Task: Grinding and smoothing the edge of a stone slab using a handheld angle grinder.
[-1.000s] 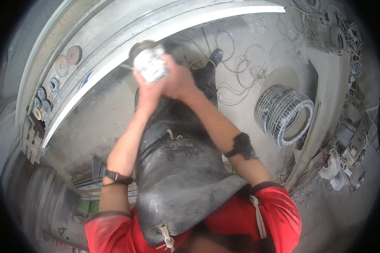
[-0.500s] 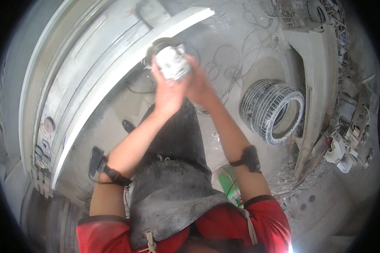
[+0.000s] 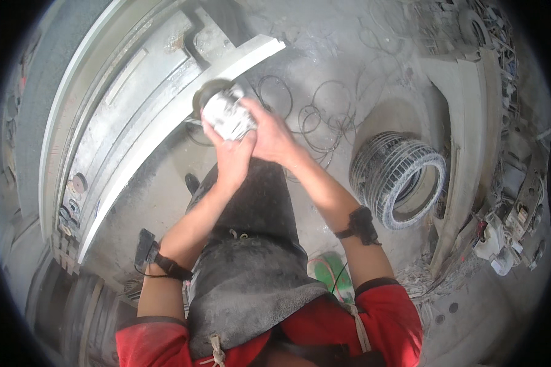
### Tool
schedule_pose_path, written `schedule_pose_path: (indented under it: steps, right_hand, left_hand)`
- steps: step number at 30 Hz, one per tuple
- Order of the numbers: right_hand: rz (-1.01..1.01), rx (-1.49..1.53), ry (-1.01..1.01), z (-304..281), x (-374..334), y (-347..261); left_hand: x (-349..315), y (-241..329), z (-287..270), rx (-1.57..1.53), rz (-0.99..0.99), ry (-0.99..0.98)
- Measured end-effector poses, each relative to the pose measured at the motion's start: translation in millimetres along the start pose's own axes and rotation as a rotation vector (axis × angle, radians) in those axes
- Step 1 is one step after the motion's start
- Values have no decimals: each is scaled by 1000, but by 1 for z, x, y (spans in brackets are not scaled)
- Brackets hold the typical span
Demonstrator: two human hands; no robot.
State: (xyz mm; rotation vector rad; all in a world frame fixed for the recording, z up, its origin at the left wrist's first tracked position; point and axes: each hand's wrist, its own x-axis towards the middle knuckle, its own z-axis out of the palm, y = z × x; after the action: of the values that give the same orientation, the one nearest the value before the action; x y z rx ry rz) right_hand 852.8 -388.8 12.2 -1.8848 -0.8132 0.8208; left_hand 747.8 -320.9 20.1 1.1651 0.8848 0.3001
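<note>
Both my hands grip a dusty white, blurred power tool [image 3: 228, 114] that looks like an angle grinder, with a dark round disc [image 3: 205, 93] at its far left side. My left hand [image 3: 231, 158] is closed round the near end of its body, and my right hand [image 3: 268, 133] wraps it from the right. The disc overlaps the white rim of a long, curved-looking moulded panel [image 3: 138, 158] on the left. Whether it touches the rim cannot be made out through the blur and dust.
Two dust-coated tyres [image 3: 410, 183] lie stacked on the right, beside a long grey beam-like piece [image 3: 462, 122]. Loops of cable [image 3: 327, 125] cross the dusty floor. Scrap and rubble [image 3: 505, 238] line the far right. A small round disc [image 3: 79, 182] rests on the panel.
My hands and the tool have shifted left and nearer to me along the panel's rim. The whole view has also moved slightly. Both hands keep their grip.
</note>
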Motion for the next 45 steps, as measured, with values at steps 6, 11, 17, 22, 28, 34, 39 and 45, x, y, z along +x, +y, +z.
schedule_pose_path:
  steps: [6,11,17,22,28,34,39,45]
  right_hand:
    - [151,56,121,-47,3,23]
    - [275,621,341,-78,13,43]
    - [172,508,131,1,-4,12]
    - [110,359,65,153,-28,-17]
    - [-57,-149,-57,309,-68,-125]
    - [-12,-218,-247,355,-76,-143]
    - [13,-147,-71,255,-64,-104]
    - [79,-74,106,86,-29,-29]
  left_hand:
    - [31,6,51,100,53,-65]
    - [56,56,82,378,-262,-268]
    - [8,45,-18,259,-159,-256]
    - [-44,-15,-155,11,-43,-123]
    - [-118,-43,-330,109,189,156]
    - [-150,-47,-376,-67,27,248]
    - [-108,-25,-271,46,-30,177]
    - [-15,-11,-89,238,163,-64]
